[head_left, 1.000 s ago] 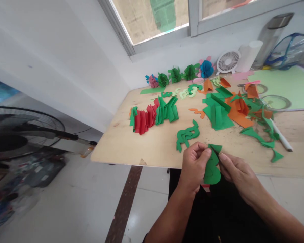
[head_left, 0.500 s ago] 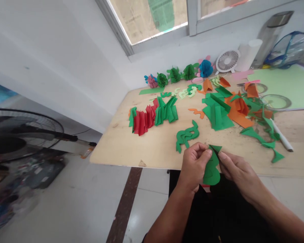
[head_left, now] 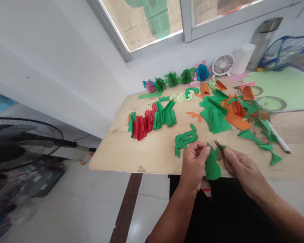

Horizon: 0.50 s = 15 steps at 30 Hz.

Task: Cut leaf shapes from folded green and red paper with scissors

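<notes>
My left hand (head_left: 195, 163) pinches a green paper cutout (head_left: 212, 165) with a rounded, lobed outline, held near the table's front edge. In my right hand (head_left: 239, 165) is a small pair of scissors (head_left: 219, 145), its dark pointed blades aimed up and left, just right of the cutout. A bit of green paper shows beside the right fingers; whether it is loose or still joined to the cutout, I cannot tell. Left of my hands lie wavy green paper cutouts (head_left: 185, 139) in a small pile.
Folded red papers (head_left: 142, 125) and folded green papers (head_left: 165, 114) stand at the left on the table (head_left: 111, 155). Green scraps (head_left: 264, 143), orange paper (head_left: 236, 118), tape rolls (head_left: 272, 104) and a marker (head_left: 278, 136) lie right. Paper flowers (head_left: 172, 78) and a small fan (head_left: 223, 64) line the wall.
The scissors have come away from the cutout to the right, and their blades now show clear of it. The left hand still holds the cutout; the camera view has shifted slightly.
</notes>
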### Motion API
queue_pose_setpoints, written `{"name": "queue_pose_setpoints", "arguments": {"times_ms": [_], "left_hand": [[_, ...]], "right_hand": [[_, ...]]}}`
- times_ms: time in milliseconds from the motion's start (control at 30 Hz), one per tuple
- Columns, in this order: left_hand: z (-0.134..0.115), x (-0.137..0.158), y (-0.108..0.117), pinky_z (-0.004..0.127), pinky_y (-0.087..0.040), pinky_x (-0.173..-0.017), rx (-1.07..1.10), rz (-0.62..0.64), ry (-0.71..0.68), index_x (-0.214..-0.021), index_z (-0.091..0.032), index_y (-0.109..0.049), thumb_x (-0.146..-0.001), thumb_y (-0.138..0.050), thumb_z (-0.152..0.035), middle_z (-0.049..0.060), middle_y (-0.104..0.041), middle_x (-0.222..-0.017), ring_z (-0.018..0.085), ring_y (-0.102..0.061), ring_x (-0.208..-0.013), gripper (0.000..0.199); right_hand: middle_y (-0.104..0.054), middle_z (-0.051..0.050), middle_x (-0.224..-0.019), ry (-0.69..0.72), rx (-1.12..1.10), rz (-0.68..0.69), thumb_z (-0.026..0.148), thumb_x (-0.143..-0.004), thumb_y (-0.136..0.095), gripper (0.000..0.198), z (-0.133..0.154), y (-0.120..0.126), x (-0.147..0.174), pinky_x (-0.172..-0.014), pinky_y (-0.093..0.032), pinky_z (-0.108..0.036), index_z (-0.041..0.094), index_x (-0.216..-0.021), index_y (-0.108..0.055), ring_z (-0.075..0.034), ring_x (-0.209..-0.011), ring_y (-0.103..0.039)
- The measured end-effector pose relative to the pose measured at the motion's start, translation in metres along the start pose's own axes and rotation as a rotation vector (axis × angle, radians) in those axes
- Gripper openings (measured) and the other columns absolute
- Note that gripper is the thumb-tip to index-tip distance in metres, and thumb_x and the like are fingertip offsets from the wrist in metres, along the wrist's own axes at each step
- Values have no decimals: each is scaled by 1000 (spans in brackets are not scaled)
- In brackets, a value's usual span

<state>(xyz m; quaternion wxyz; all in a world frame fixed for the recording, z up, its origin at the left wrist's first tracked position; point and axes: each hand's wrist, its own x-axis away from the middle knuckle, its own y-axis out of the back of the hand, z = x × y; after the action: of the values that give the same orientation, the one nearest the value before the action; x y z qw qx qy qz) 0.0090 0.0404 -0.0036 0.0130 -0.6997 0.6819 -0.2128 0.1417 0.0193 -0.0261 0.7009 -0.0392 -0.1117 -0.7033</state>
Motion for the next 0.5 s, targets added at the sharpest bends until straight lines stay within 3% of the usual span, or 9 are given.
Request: {"name": "queue_pose_setpoints", "arguments": {"times_ms": [233,333,500], "left_hand": [[1,3,-7,19,-42,-57,288,-251,-79,-71,-16,-54,-70,-70,-27,-4,-53,-63,7,-49,-58,19],[2,5,-11,20,-44,-58,370,-273,-96,-73,-16,-53,-72,-69,-27,-4,-54,-63,7,-51,-57,19],[9,12,-5,21,-45,-60,356,-279,-86,-75,-17,-53,-73,-69,-24,-3,-58,-66,9,-56,-60,18]], "right_hand": [[-37,6,-57,27,-38,15,49,-87,-53,31,-11,0,16,-45,-24,-25,20,-88,-62,-12,-50,-31],[-46,3,-62,35,49,-6,42,-80,-63,23,-10,-6,18,-50,-30,-25,19,-76,-60,-13,-55,-39],[-40,5,-58,19,5,-86,39,-81,-62,22,-3,-4,11,-49,-29,-25,19,-71,-56,-12,-53,-35]]}}
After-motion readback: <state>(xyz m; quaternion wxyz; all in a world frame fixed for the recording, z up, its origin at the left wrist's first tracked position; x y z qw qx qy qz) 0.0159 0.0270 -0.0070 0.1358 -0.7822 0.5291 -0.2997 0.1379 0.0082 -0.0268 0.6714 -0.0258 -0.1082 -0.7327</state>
